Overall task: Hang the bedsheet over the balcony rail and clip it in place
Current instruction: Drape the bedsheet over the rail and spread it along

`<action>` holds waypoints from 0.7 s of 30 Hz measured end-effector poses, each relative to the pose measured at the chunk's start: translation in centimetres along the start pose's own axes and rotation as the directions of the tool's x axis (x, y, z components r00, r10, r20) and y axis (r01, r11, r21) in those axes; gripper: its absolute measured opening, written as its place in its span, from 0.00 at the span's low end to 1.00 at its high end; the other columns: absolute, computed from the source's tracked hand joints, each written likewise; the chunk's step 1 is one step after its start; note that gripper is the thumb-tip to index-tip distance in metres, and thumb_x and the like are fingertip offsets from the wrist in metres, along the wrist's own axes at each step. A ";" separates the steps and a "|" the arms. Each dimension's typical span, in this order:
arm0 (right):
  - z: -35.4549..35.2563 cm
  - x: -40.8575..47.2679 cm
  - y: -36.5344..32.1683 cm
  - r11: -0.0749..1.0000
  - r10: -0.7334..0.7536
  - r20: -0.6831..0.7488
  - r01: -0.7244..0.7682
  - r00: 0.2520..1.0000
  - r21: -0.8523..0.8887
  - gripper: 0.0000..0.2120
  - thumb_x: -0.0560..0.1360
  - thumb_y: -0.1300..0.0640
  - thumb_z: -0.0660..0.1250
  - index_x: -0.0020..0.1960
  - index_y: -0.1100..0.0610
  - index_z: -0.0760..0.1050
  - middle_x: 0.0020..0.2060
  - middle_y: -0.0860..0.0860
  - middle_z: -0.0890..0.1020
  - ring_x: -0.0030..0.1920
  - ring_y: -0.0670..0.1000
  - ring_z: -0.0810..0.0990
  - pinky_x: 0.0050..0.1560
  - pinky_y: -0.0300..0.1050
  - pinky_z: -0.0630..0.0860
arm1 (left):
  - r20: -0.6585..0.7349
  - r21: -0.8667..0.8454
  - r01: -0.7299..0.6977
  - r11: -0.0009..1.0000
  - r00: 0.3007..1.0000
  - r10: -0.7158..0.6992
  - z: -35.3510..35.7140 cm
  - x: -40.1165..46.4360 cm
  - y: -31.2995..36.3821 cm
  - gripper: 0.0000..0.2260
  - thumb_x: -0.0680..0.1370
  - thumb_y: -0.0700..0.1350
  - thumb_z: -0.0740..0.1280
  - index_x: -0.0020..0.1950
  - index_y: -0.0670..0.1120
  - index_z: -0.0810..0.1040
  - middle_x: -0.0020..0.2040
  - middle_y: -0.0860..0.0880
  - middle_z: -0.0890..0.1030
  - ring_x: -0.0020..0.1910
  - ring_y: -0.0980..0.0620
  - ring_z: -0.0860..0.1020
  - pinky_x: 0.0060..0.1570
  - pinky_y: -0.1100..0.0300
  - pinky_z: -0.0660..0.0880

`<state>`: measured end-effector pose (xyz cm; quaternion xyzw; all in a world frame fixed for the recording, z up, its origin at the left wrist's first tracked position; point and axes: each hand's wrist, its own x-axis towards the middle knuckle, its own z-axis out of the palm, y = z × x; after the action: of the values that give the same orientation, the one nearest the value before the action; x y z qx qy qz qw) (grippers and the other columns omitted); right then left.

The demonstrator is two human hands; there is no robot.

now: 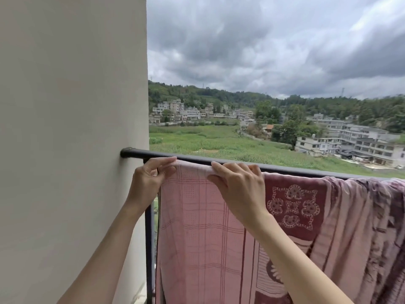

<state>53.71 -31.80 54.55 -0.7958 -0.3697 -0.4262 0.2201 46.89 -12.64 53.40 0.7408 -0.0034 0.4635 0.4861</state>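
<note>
Woven cloth in the pink bedsheet (pixel 197 216), matt, with a fine dotted weave and thin darker check lines; soft enough to fold smoothly over the rail. Plusher, thicker-looking fabric in the maroon patterned blanket (pixel 295 205), matt, with pale printed motifs; crumpled into loose folds toward the right end. Dark painted metal in the balcony rail (pixel 285 168), round, smooth, with a slight satin sheen along the top. Plastered wall (pixel 72 128), cream, matt, faintly uneven in finish.
</note>
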 end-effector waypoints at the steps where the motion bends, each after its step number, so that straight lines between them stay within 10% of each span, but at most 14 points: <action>1: -0.2 -0.1 -0.3 0.999 -0.006 -0.023 0.007 1.000 0.032 0.11 0.73 0.49 0.68 0.52 0.52 0.82 0.42 0.48 0.85 0.42 0.54 0.82 0.47 0.50 0.73 | -0.025 -0.037 0.040 0.999 0.999 -0.041 0.0 0.2 0.1 0.10 0.71 0.38 0.70 0.44 0.55 0.82 0.38 0.62 0.83 0.41 0.67 0.79 0.41 0.77 0.71; 11: -3.4 2.0 -1.6 0.950 0.207 -0.154 -0.160 0.966 0.269 0.13 0.77 0.50 0.62 0.44 0.56 0.82 0.39 0.50 0.85 0.43 0.54 0.80 0.48 0.46 0.67 | -0.094 0.258 -0.174 0.950 0.975 0.203 1.0 5.3 5.8 0.10 0.70 0.44 0.72 0.51 0.48 0.81 0.45 0.51 0.76 0.39 0.63 0.73 0.36 0.77 0.69; 18: -2.8 -0.7 -2.9 0.989 0.095 -0.026 -0.091 0.995 0.117 0.21 0.77 0.42 0.53 0.48 0.52 0.81 0.43 0.48 0.85 0.47 0.53 0.80 0.57 0.52 0.66 | -0.287 0.142 0.277 0.950 0.930 -0.228 -3.0 0.9 0.8 0.19 0.70 0.60 0.68 0.48 0.47 0.71 0.39 0.52 0.75 0.42 0.50 0.76 0.40 0.63 0.72; 21: -2.5 -0.5 -4.8 0.994 0.069 0.041 -0.072 0.997 0.078 0.20 0.76 0.41 0.56 0.55 0.52 0.79 0.49 0.49 0.84 0.52 0.52 0.79 0.59 0.54 0.64 | -0.057 0.137 0.441 0.887 0.897 -0.437 -4.4 -0.4 0.1 0.29 0.67 0.71 0.59 0.41 0.44 0.73 0.38 0.48 0.74 0.41 0.50 0.74 0.46 0.55 0.71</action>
<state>48.53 -30.66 55.60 -0.8070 -0.3619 -0.3881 0.2592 43.65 -9.71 53.62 0.7504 0.2043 0.3496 0.5225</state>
